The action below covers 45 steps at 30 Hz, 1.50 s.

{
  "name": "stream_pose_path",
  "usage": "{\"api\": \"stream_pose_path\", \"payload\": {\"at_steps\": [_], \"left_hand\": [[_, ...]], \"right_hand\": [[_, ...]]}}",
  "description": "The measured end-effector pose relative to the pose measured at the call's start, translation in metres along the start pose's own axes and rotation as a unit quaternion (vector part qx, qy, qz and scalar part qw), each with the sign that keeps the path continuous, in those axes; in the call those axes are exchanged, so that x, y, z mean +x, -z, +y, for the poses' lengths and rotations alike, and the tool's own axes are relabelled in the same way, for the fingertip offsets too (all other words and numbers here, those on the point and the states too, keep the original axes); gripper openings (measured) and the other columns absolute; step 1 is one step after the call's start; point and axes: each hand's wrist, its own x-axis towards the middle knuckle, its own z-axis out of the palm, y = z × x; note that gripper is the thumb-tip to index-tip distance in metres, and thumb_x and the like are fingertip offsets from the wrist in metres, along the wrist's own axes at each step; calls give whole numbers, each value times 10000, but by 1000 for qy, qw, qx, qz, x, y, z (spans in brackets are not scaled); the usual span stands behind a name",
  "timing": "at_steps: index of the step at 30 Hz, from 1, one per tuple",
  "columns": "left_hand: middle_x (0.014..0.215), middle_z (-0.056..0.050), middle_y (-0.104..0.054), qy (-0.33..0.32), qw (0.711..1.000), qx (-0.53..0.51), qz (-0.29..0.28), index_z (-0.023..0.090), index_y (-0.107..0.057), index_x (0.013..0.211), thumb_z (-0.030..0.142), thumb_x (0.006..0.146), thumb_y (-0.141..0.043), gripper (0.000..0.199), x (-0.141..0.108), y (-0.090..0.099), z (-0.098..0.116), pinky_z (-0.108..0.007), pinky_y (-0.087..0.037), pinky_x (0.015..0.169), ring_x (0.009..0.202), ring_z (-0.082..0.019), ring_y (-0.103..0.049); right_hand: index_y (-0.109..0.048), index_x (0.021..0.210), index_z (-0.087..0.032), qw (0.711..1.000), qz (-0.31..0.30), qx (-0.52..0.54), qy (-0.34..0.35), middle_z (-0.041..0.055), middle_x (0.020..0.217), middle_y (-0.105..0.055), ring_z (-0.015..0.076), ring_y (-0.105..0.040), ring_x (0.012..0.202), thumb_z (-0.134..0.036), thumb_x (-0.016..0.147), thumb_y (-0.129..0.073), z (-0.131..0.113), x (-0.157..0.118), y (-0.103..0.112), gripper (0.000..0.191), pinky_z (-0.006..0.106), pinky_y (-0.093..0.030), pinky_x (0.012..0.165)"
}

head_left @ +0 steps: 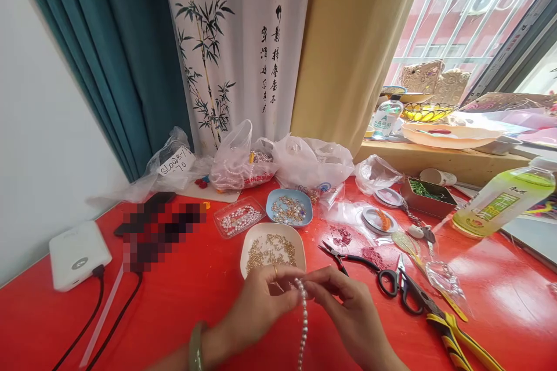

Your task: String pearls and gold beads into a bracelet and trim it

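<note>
A string of pearl beads hangs down from between my fingertips, and its lower end runs out of the bottom of the view. My left hand, with a ring and a green bangle on the wrist, pinches the top of the string. From the other side, my right hand is closed on it too, thumb against fingers. The exact tip between them is too small to make out. Just beyond my hands is a cream dish of small gold beads.
Behind stand a blue dish of mixed beads and a clear tray of pearls. To the right lie pliers, scissors, yellow-handled cutters and a drink bottle. A white device with cables sits left.
</note>
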Motion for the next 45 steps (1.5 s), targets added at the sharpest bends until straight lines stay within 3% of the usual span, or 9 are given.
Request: {"api": "stream_pose_path", "payload": {"at_steps": [5, 11, 18, 25, 29, 32, 35, 38, 45], "left_hand": [[892, -50, -659, -15, 999, -40, -30, 166, -638, 1002, 294, 788, -432, 323, -3, 3, 3, -275, -403, 796, 844, -170, -551], [774, -35, -645, 23, 999, -26, -32, 164, -656, 956, 331, 662, -635, 339, 0, -2, 0, -246, -414, 694, 724, -152, -547], [726, -31, -646, -2, 999, -20, -26, 165, -678, 908, 336, 704, -594, 279, 1, -5, 3, -233, -409, 678, 711, -144, -546], [758, -36, -673, 18, 999, -17, -35, 173, -690, 870, 338, 683, -604, 263, 3, -3, 3, -272, -424, 741, 776, -179, -576], [764, -41, -680, 41, 999, -9, 2, 160, -703, 799, 369, 645, -624, 271, 4, -2, -2, -284, -430, 749, 790, -203, -585], [779, -37, -686, 56, 998, 3, 39, 155, -703, 775, 368, 614, -649, 273, 4, -1, -2, -276, -426, 761, 807, -213, -587], [836, -43, -685, 59, 997, 4, 50, 150, -702, 748, 359, 611, -654, 254, 4, 0, 0, -266, -415, 793, 857, -214, -579], [871, -45, -681, 57, 997, -5, 47, 153, -703, 723, 370, 622, -644, 247, 4, 1, 1, -263, -411, 802, 871, -213, -577], [845, -44, -685, 65, 993, -50, 80, 158, -705, 721, 360, 593, -679, 241, 7, 3, -2, -252, -422, 786, 869, -204, -578]], "right_hand": [[-633, 729, -191, 1000, 1, 5, 7, 12, 684, -683, 136, -627, 612, -294, 784, -534, 5, -1, -1, 153, 219, -504, 599], [-639, 733, -199, 1000, 6, -9, 28, 7, 698, -689, 141, -637, 637, -262, 770, -552, 4, -1, -3, 114, 215, -506, 611], [-627, 716, -189, 999, 17, -6, 45, 19, 691, -680, 138, -625, 618, -269, 778, -534, 3, -1, -1, 138, 213, -499, 586], [-604, 698, -192, 1000, 14, -7, 3, 17, 652, -650, 142, -609, 605, -339, 790, -512, 5, 1, 1, 196, 220, -492, 568], [-598, 747, -199, 997, 3, -80, 9, 29, 726, -656, 156, -616, 684, -368, 797, -478, 5, 7, 18, 213, 237, -499, 613], [-558, 913, -210, 978, 16, -209, 3, 58, 956, -634, 187, -604, 826, -401, 792, -461, 20, 11, 43, 246, 293, -499, 696], [-561, 864, -183, 901, 55, -429, 28, 124, 1041, -583, 291, -539, 964, -473, 744, -489, 48, 6, 65, 321, 418, -459, 760], [-557, 850, -120, 839, 47, -536, 85, 213, 1023, -559, 357, -501, 999, -534, 716, -486, 72, -4, 72, 441, 473, -423, 793], [-477, 737, -198, 866, 10, -497, 56, 93, 864, -558, 218, -573, 770, -372, 804, -397, 74, -5, 68, 203, 331, -457, 660]]}}
